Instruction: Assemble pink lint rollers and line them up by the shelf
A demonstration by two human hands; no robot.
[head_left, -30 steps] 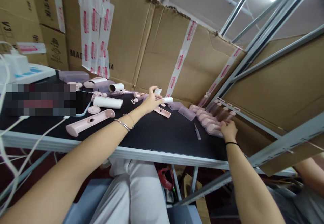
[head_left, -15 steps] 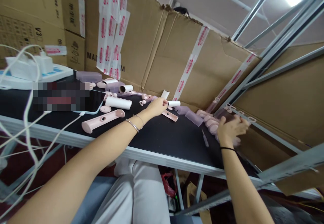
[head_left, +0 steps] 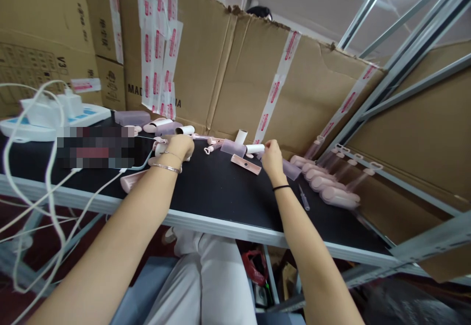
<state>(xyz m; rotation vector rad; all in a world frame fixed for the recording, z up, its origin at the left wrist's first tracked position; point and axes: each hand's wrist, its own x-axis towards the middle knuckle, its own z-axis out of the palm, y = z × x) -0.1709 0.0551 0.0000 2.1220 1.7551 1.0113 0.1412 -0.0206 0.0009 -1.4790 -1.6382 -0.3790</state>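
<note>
My left hand (head_left: 180, 147) is over a white half-tube (head_left: 159, 150) at the left of the table, fingers curled down around it; its ends show on both sides of the hand. Below my left forearm lies a pink shell (head_left: 129, 183), partly covered. My right hand (head_left: 273, 161) is closed, thumb and fingers pressed together by the right end of another white tube (head_left: 255, 148); what the fingers pinch is hidden. Next to it are lavender translucent covers (head_left: 291, 169) and a pink half-shell (head_left: 246, 164) with a dark hole.
On the right stand several pink bodies (head_left: 340, 196) with looped straps, beside a small screwdriver (head_left: 304, 198). A power strip (head_left: 91, 115) with white cables and a tablet-like device (head_left: 142, 161) are at the left. Cardboard (head_left: 206, 70) walls the back; a metal frame (head_left: 405, 55) rises right.
My left hand has moved left from the middle parts onto the white half-tube. My right hand has moved left, away from the pink bodies, to the white tube's end.
</note>
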